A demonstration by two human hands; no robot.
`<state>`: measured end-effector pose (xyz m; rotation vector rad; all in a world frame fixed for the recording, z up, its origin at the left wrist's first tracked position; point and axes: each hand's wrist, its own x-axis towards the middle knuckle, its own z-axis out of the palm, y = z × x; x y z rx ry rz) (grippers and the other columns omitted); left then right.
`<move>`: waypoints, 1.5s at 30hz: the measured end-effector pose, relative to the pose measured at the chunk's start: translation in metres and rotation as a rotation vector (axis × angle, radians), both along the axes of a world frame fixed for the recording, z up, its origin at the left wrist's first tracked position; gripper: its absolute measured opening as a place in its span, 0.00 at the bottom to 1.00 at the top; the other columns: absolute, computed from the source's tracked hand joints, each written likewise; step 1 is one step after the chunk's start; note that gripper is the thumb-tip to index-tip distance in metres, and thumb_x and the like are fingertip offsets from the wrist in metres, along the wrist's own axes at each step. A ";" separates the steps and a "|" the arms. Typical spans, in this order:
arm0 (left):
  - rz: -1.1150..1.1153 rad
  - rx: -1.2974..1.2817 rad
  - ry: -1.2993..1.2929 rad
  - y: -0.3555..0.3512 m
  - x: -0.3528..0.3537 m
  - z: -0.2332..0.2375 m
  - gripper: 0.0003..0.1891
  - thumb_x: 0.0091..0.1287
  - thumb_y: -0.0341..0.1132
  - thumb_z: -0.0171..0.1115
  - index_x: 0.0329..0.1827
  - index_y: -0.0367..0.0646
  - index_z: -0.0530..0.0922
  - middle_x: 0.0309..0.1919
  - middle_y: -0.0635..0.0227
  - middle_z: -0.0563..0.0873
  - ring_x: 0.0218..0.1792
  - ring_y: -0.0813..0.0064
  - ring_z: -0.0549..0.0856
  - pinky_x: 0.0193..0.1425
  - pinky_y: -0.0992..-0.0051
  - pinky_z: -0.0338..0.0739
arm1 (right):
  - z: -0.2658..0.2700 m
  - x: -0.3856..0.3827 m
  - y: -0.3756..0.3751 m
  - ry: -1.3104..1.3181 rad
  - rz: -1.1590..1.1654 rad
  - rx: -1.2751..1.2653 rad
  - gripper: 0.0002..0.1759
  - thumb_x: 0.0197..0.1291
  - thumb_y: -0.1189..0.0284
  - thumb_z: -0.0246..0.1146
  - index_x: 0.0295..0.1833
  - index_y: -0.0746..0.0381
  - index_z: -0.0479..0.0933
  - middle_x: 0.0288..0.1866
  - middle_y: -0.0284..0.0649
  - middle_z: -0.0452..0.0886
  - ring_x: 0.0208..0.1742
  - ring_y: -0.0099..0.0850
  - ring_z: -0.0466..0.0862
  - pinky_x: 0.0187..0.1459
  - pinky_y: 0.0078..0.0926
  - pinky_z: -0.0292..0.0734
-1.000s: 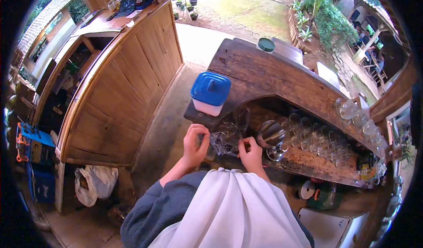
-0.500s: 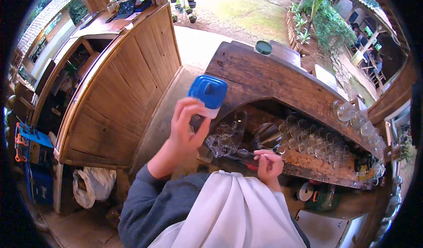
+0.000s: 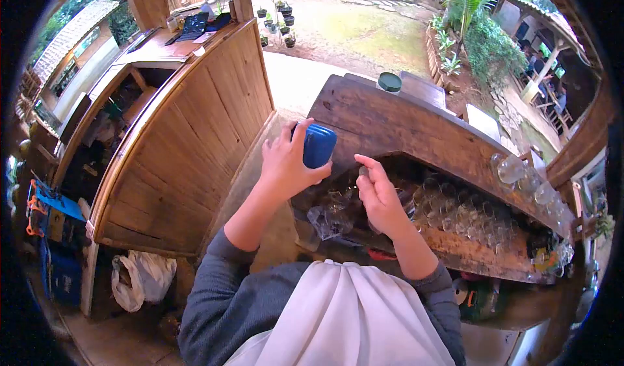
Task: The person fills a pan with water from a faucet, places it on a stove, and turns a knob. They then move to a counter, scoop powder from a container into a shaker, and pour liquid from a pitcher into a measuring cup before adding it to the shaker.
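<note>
My left hand (image 3: 285,161) is closed around a white container with a blue lid (image 3: 319,145), tilting it at the near left corner of the dark wooden counter (image 3: 390,122). My right hand (image 3: 377,194) is raised just right of it, fingers pinched on a small thin object that I cannot make out, its tip close to the container. Under both hands lies crumpled clear plastic (image 3: 331,216) on the lower shelf. My grey sleeves and white apron (image 3: 338,314) fill the bottom of the view.
Several upturned clear glasses (image 3: 468,213) line the lower shelf, more (image 3: 526,177) at its right end. A green lid (image 3: 390,81) sits on the counter's far edge. A curved wooden bar (image 3: 175,132) stands left, across a narrow floor gap. A white bag (image 3: 140,278) lies below.
My left hand rose from the plastic, took the blue-lidded container and tipped it. My right hand lifted from the shelf towards the container. The metal cup on the shelf is now hidden.
</note>
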<state>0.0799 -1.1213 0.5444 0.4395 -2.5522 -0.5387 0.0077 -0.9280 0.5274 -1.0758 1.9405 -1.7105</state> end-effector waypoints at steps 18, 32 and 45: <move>-0.256 0.187 0.112 0.046 0.037 0.031 0.43 0.43 0.46 0.74 0.64 0.47 0.64 0.61 0.46 0.64 0.61 0.47 0.69 0.62 0.58 0.67 | 0.017 0.010 -0.006 0.453 -0.170 0.199 0.48 0.33 0.57 0.75 0.60 0.64 0.61 0.53 0.48 0.68 0.52 0.49 0.75 0.48 0.41 0.76; -0.489 1.325 0.607 0.035 0.016 -0.008 0.32 0.58 0.46 0.60 0.64 0.44 0.63 0.60 0.62 0.69 0.61 0.66 0.70 0.61 0.66 0.66 | 0.044 0.014 0.029 0.378 -0.287 0.179 0.47 0.32 0.61 0.77 0.60 0.63 0.63 0.51 0.41 0.72 0.36 0.29 0.78 0.33 0.24 0.76; -0.503 1.975 0.163 0.095 0.026 -0.011 0.33 0.58 0.53 0.43 0.66 0.48 0.65 0.63 0.60 0.70 0.63 0.55 0.69 0.62 0.45 0.63 | 0.038 0.013 0.044 0.226 -0.193 -0.043 0.48 0.31 0.66 0.79 0.60 0.65 0.63 0.52 0.40 0.74 0.49 0.25 0.77 0.48 0.22 0.74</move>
